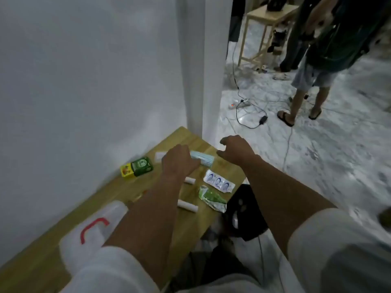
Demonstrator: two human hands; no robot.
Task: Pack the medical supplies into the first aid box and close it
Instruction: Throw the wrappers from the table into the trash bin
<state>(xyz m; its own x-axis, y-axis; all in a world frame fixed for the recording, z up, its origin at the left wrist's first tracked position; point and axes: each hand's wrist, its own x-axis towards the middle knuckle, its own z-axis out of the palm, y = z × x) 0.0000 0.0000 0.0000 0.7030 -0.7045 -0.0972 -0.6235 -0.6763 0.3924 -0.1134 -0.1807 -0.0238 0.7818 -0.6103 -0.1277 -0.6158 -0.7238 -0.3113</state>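
Pale-blue mask pack [203, 160] lies on the wooden table [191, 225], long axis across my reach, between my hands; left hand [179, 160] touches its near end, fingers hidden; right hand [236, 150] hovers beside, fingers curled apart.

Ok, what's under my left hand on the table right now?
A light blue pack sticks out from under the left hand. A white roll shows beneath the wrist. The hand covers the pack's left end, so the grip is unclear.
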